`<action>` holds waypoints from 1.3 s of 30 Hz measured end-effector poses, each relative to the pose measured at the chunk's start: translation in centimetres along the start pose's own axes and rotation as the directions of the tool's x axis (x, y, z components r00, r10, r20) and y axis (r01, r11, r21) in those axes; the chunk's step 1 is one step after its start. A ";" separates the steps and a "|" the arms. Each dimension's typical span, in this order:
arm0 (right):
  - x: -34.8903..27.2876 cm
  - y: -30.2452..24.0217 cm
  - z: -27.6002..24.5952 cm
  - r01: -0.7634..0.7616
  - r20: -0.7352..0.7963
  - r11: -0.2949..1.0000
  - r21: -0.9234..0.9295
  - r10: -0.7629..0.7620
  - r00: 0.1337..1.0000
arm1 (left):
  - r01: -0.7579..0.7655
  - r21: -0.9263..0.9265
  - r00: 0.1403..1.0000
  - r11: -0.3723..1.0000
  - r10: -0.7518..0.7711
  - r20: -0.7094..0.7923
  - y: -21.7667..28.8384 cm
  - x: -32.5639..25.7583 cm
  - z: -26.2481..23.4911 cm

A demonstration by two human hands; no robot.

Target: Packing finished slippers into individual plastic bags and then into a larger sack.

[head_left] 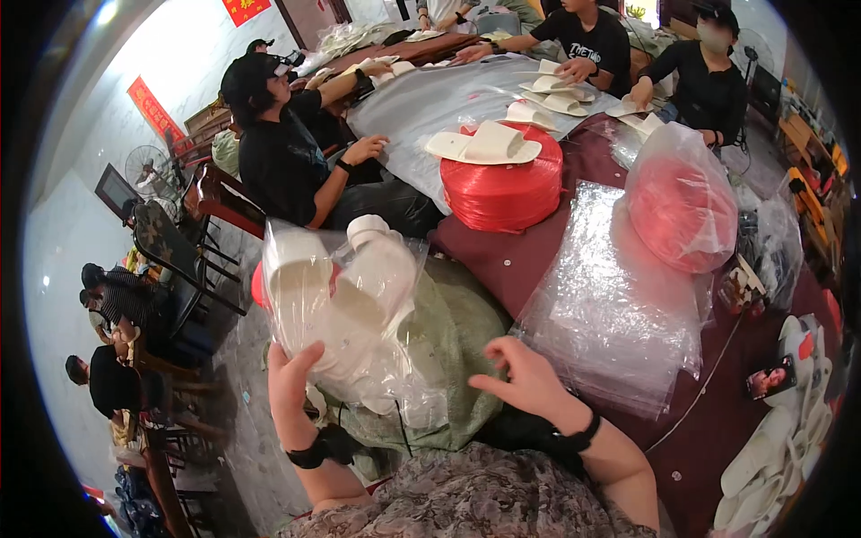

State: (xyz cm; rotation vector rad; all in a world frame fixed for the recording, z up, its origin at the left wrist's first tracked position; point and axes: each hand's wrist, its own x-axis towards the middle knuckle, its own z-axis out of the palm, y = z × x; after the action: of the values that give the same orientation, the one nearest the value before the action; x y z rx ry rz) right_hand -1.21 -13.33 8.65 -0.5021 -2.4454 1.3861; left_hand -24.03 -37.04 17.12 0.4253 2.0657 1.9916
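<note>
My left hand [292, 381] grips the near left edge of a clear plastic bag [421, 260], with its thumb in front and its other fingers mostly hidden. Cream-white slide slippers [354, 300] show through the plastic. Under the bag is a bulky green woven sack [471, 314], right in front of my body. To the right of that sack my right hand [525, 381] hangs bent with fingers apart and nothing in it. A stack of flat clear bags [610, 314] lies on the dark red table cloth [484, 260], just beyond my right hand.
A red twine roll [502, 193] carries a slide slipper [489, 143]. Another red roll [682, 211] sits wrapped in plastic. More slippers [762, 448] and a phone [771, 380] lie at right, beside a thin cable [700, 394]. A person [287, 152] sits close on the left; others work across the table.
</note>
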 end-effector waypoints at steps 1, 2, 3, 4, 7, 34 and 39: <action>0.6 0.0 1.0 0.002 -0.006 1.000 0.002 -0.002 1.000 | 0.040 0.071 0.998 0.997 -0.043 0.047 -0.3 0.3 -0.9; 1.2 0.5 2.2 0.024 -0.018 0.992 -0.123 -0.026 1.000 | 0.077 0.145 0.992 0.987 -0.091 0.093 -1.0 0.7 -1.8; 1.7 1.1 3.4 0.048 -0.021 0.968 -0.248 -0.055 0.998 | 0.110 0.223 0.990 0.969 -0.127 0.066 -2.9 1.4 -3.2; 1.9 2.2 4.4 0.038 -0.033 0.968 -0.248 -0.048 0.998 | 0.106 0.225 0.989 0.969 -0.126 0.079 -3.6 1.7 -3.2; 1.8 3.4 5.9 -0.032 0.073 0.947 -0.318 0.058 0.996 | 0.407 0.525 0.889 0.747 -0.455 -0.043 -6.2 2.8 -3.3; -26.3 4.8 -5.7 -0.648 -0.455 0.749 0.136 0.628 0.631 | -0.740 -0.047 -0.055 0.671 0.009 0.998 -5.6 -9.3 21.8; -31.1 10.1 -0.4 -0.816 -0.463 0.579 0.003 0.724 0.511 | -0.803 -0.139 -0.218 0.579 -0.069 0.974 -11.5 -11.9 22.8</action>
State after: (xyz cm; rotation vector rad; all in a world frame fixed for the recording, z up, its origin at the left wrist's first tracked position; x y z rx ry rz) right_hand 28.52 -21.66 -2.20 -1.9433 -2.0313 1.0510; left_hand -5.09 -20.55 4.38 2.2300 1.2334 0.2379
